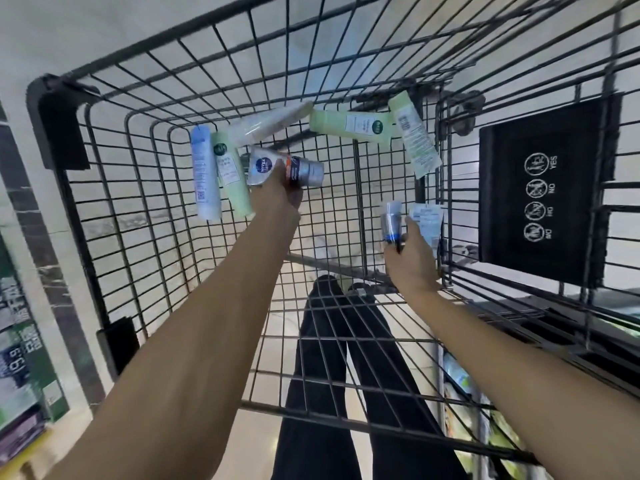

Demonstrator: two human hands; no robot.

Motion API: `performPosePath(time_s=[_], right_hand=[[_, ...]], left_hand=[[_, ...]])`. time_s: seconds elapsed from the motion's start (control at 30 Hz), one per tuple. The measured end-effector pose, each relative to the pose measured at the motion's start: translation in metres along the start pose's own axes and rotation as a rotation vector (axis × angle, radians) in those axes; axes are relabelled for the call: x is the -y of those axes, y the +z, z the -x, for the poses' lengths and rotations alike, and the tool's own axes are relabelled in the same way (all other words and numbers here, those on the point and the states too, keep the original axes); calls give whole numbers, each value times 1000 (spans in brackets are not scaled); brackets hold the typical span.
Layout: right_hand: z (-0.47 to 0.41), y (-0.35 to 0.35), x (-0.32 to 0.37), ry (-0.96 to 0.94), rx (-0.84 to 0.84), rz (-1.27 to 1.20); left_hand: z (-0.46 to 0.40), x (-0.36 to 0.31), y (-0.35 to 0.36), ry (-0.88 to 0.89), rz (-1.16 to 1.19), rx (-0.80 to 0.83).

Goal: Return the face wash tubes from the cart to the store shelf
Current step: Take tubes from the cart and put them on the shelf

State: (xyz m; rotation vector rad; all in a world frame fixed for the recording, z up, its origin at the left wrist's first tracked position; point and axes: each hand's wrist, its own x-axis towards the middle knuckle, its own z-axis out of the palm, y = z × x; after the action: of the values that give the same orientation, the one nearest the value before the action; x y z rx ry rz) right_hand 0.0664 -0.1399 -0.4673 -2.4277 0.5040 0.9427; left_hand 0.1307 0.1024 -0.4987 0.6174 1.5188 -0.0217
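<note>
Several face wash tubes still lie in the wire cart, so most returning seems left, while the left hand grips a silver-capped tube and the right hand grips a blue-banded tube.

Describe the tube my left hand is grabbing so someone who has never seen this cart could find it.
Look inside the wire cart, at the bunch of tubes on its left side. The left hand grips the white tube lying rightmost there. It alone bears a round dark blue logo, an orange band and a silver cap; its neighbours are pale green, pale blue or plain white.
</note>
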Motion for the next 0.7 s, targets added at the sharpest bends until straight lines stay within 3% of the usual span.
performPosePath(time_s=[0.17,0.3,0.47,0.7], right_hand=[[-3,12,-2,-11,-32,-6],[-8,1,0,66,-12,-225],[10,-49,22,104,27,-481],[88,-144,62,-33,125,-651]], left_hand=[[16,19,-33,69,-239,112],[29,20,-47,73,-273,255],[73,7,-53,91,-272,403],[188,-33,-62,206,-307,478]])
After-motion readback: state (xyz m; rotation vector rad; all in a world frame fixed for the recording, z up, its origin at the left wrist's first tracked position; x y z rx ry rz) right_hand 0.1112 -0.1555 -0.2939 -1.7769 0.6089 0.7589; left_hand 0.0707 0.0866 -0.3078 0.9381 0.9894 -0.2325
